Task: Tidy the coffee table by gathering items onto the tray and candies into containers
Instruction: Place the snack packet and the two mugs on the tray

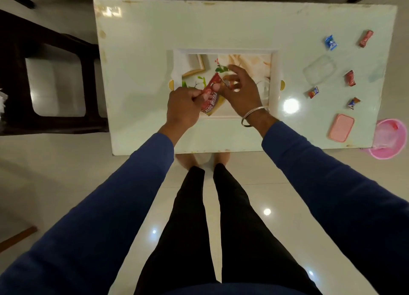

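Over the middle of the surface [221, 24], both hands work above the tray [274, 73], a shallow rectangular tray with a printed floral base and a gold tab at each short side. The left hand [183, 105] is curled round the near end of a red snack packet [211, 95], which lies slanted across the tray's near-left part. The right hand [240, 91] is over the tray centre, its fingers bent round a small, partly hidden item; what that item is cannot be told.

To the right, well apart from the tray, loose candies lie on the surface: a blue candy [330, 42], a red candy [366, 38], a second red candy [350, 77], a small red-and-blue candy [313, 92] and an orange-and-blue candy [353, 103]. A clear container [319, 70] stands among them and a pink lid [341, 127] lies near the front edge. A pink bin [390, 137] stands on the floor by the right corner.

Handling, as a judgement: the packet is probably light, thin and crackly, with a slick film, so hold it across its flat width, not by a corner. The candies should be light and small; pinch each one by its body or by a twisted wrapper end. The clear container looks light and stiff; steady it by its rim while filling
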